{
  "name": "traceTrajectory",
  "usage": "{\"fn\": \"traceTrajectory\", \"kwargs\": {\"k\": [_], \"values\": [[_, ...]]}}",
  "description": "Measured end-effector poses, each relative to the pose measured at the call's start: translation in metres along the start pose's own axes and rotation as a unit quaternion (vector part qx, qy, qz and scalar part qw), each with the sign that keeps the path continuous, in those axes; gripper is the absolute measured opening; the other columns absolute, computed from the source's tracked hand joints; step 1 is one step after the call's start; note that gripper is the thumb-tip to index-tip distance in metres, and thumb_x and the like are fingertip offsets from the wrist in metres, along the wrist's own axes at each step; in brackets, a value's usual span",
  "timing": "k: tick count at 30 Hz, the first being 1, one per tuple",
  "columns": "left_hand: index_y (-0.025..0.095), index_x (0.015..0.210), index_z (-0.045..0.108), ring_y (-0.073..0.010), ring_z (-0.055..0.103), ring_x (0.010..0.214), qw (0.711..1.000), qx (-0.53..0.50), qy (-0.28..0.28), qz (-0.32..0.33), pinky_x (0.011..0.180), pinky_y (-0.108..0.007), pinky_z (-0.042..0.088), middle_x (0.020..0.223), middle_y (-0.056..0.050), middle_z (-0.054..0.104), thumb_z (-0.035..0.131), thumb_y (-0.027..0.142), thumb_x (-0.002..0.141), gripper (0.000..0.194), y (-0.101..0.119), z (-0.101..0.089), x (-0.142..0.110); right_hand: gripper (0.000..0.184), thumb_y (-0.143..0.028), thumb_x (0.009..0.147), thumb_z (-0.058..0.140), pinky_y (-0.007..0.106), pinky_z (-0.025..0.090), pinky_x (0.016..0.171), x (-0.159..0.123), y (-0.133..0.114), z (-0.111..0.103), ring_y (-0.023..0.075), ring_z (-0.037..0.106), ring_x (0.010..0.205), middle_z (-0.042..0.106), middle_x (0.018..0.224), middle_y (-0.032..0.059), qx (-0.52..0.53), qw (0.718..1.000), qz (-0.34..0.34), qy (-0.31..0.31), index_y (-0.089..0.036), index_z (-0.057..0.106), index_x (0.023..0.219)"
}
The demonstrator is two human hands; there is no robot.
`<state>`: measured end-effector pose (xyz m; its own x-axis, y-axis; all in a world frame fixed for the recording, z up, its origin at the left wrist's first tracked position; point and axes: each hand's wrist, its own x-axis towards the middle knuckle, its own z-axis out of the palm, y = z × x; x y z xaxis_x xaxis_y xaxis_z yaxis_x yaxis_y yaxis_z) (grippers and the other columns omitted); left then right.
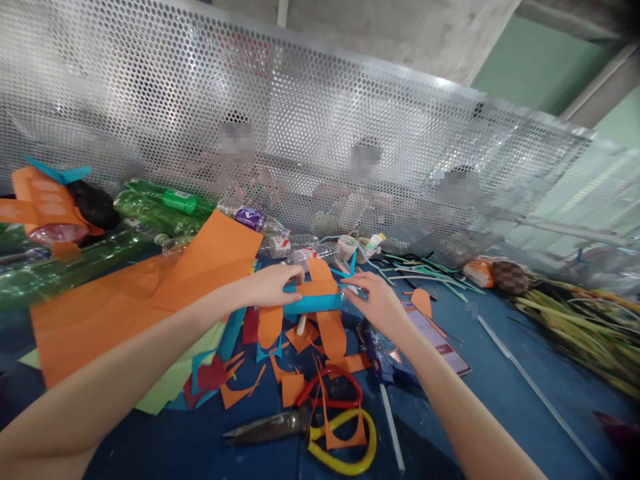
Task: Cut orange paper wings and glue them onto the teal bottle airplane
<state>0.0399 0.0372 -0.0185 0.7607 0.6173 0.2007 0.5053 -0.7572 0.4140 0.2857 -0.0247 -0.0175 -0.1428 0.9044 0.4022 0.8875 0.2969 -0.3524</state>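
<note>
A small plastic bottle [320, 303] wrapped in blue and orange paper lies sideways between my hands, with orange paper flaps sticking out like wings. My left hand [273, 287] curls its thumb and fingers around the left end of it. At the clear right end, my right hand [377, 300] grips with bent fingers, partly hiding the bottle's tip. Below it lie orange paper scraps [293, 388] and scissors [343, 433] with red and yellow handles. A blue glue gun [380, 357] with a clear glue stick rests under my right forearm.
Large orange paper sheets [100, 313] lie left. Green plastic bottles [160, 207] and a similar orange paper model [45, 200] stand at the back left. A phone [440, 340] lies right, beside a long glue stick [525, 373] and dried leaves [575, 327]. A perforated metal screen [300, 120] closes the back.
</note>
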Motion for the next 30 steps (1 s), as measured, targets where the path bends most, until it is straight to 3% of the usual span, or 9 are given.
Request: {"fn": "traceTrajectory", "kwargs": {"k": [3,7,10,13,16,22,25,28,30], "values": [[0.019,0.103,0.049,-0.0228,0.058,0.097,1.0,-0.019,0.001,-0.012,0.078,-0.03,0.043,0.107,-0.009,0.06,0.053,0.033,0.078,0.029,-0.005,-0.002,-0.002,0.014,-0.027,0.081,0.057,0.031,0.047,0.069,-0.007,-0.012,-0.018,0.0193,0.06,0.08,0.066,0.09,0.0046,0.008,0.999,0.001,-0.032,-0.02,0.068,0.084],[0.02,0.114,0.045,-0.0254,0.057,0.101,0.998,-0.046,0.013,-0.043,0.083,-0.033,0.042,0.111,-0.011,0.059,0.054,0.034,0.077,0.041,-0.012,-0.008,-0.002,0.013,-0.027,0.081,0.059,0.027,0.047,0.073,-0.024,-0.039,-0.028,0.0164,0.062,0.082,0.068,0.091,-0.0005,0.052,0.967,-0.069,-0.24,-0.025,0.067,0.091],[0.021,0.116,0.043,-0.027,0.057,0.104,0.993,-0.08,0.021,-0.081,0.085,-0.037,0.042,0.108,-0.011,0.061,0.057,0.035,0.074,0.046,-0.02,-0.009,0.0,0.018,-0.021,0.08,0.06,0.029,0.046,0.076,-0.036,-0.053,-0.017,0.0194,0.062,0.087,0.069,0.094,0.0023,0.02,0.947,-0.114,-0.299,-0.023,0.067,0.096],[0.021,0.114,0.043,-0.0262,0.058,0.103,0.982,-0.154,0.013,-0.111,0.087,-0.038,0.041,0.106,-0.01,0.063,0.062,0.037,0.071,0.05,-0.029,-0.01,0.002,0.022,-0.019,0.081,0.058,0.033,0.046,0.079,-0.041,-0.056,-0.001,0.0226,0.061,0.092,0.068,0.096,0.0055,-0.03,0.95,-0.127,-0.283,-0.022,0.065,0.101],[0.019,0.114,0.044,-0.0248,0.058,0.103,0.959,-0.247,-0.001,-0.138,0.086,-0.036,0.044,0.107,-0.01,0.064,0.064,0.038,0.071,0.051,-0.035,-0.014,0.002,0.034,-0.017,0.085,0.052,0.032,0.046,0.08,-0.041,-0.055,0.011,0.0216,0.062,0.094,0.067,0.1,0.005,-0.031,0.95,-0.142,-0.277,-0.025,0.057,0.118],[0.019,0.108,0.051,-0.023,0.062,0.091,0.877,-0.438,0.02,-0.197,0.075,-0.032,0.05,0.099,-0.006,0.064,0.07,0.039,0.068,0.049,-0.032,-0.035,-0.004,0.051,-0.014,0.091,0.04,0.026,0.045,0.061,-0.04,-0.053,0.037,0.0177,0.063,0.071,0.063,0.093,0.0055,-0.153,0.951,-0.133,-0.233,-0.033,0.034,0.137],[0.018,0.106,0.055,-0.0238,0.061,0.091,0.867,-0.442,0.052,-0.222,0.072,-0.031,0.05,0.096,-0.005,0.064,0.071,0.039,0.066,0.047,-0.028,-0.042,-0.006,0.043,-0.017,0.09,0.042,0.026,0.046,0.066,-0.038,-0.051,0.045,0.0173,0.061,0.076,0.059,0.096,0.0062,-0.172,0.954,-0.133,-0.207,-0.033,0.045,0.13],[0.02,0.103,0.057,-0.0239,0.06,0.095,0.87,-0.422,0.07,-0.245,0.073,-0.03,0.05,0.096,-0.003,0.064,0.071,0.039,0.067,0.043,-0.021,-0.046,-0.007,0.026,-0.02,0.089,0.047,0.035,0.045,0.084,-0.034,-0.045,0.043,0.0232,0.054,0.101,0.054,0.109,0.0095,-0.139,0.968,-0.142,-0.152,-0.027,0.064,0.107],[0.02,0.103,0.058,-0.0234,0.059,0.096,0.869,-0.421,0.069,-0.25,0.073,-0.029,0.05,0.1,-0.002,0.064,0.069,0.038,0.069,0.041,-0.017,-0.048,-0.007,0.027,-0.021,0.088,0.049,0.042,0.04,0.094,-0.033,-0.04,0.042,0.027,0.044,0.117,0.047,0.126,0.0108,-0.117,0.974,-0.149,-0.125,-0.026,0.063,0.109]]}}
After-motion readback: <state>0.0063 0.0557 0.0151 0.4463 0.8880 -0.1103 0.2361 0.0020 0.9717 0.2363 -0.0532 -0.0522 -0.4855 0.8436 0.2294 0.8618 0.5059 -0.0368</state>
